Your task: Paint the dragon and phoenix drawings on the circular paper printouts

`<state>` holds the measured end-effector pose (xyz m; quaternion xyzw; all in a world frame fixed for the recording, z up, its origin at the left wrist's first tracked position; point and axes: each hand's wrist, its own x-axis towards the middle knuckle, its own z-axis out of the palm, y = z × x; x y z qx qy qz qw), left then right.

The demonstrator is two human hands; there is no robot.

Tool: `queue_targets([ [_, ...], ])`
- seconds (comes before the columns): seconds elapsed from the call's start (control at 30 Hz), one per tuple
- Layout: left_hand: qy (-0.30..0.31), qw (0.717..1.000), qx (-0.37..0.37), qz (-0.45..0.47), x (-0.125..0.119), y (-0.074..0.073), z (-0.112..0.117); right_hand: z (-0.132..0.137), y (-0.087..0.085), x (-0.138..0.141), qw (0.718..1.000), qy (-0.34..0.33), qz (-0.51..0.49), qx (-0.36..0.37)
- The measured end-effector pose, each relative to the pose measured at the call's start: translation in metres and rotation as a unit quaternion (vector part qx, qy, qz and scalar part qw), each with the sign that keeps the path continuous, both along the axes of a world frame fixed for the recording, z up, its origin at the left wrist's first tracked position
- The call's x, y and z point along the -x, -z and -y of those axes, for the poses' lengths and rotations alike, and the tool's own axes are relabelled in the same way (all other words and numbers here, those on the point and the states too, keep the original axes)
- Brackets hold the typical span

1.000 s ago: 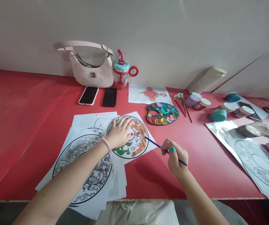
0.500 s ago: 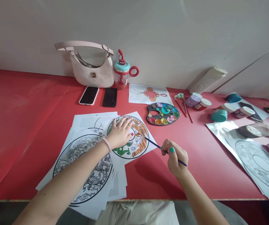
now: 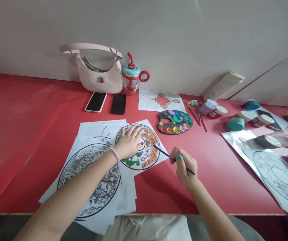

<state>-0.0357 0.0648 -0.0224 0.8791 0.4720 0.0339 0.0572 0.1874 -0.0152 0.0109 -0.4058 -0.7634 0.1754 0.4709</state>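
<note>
My left hand (image 3: 129,142) lies flat with its fingers spread on a partly coloured sheet (image 3: 159,160), covering part of its round drawing. On that drawing a phoenix (image 3: 152,152) is orange and a dragon (image 3: 133,160) is green. Gripped in my right hand (image 3: 185,165) is a dark blue paintbrush (image 3: 162,151), slanting down to the left, its tip at the orange phoenix. Beyond the right hand sits a dark paint palette (image 3: 161,114) with several wells of colour. Under my left forearm, uncoloured line drawings (image 3: 101,187) lie in a loose stack.
At the back stand a pale handbag (image 3: 101,80), a drinking cup (image 3: 131,80) and two phones (image 3: 95,102). A knot picture (image 3: 144,104) lies behind the palette. Loose brushes (image 3: 193,113), paint jars (image 3: 235,124) and another drawing (image 3: 279,174) occupy the right side.
My right hand has shifted slightly left and up with the paintbrush, and the brush tip has moved a little left on the phoenix. The left hand stays in place.
</note>
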Motion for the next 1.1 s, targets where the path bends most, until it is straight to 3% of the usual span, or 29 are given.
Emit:
queue_targets([
  [1.1, -0.001, 1.000, 0.003, 0.002, 0.0001, -0.0007, 0.0008, 0.0063, 0.0023, -0.0047, 0.999, 0.009, -0.032, 0.008],
])
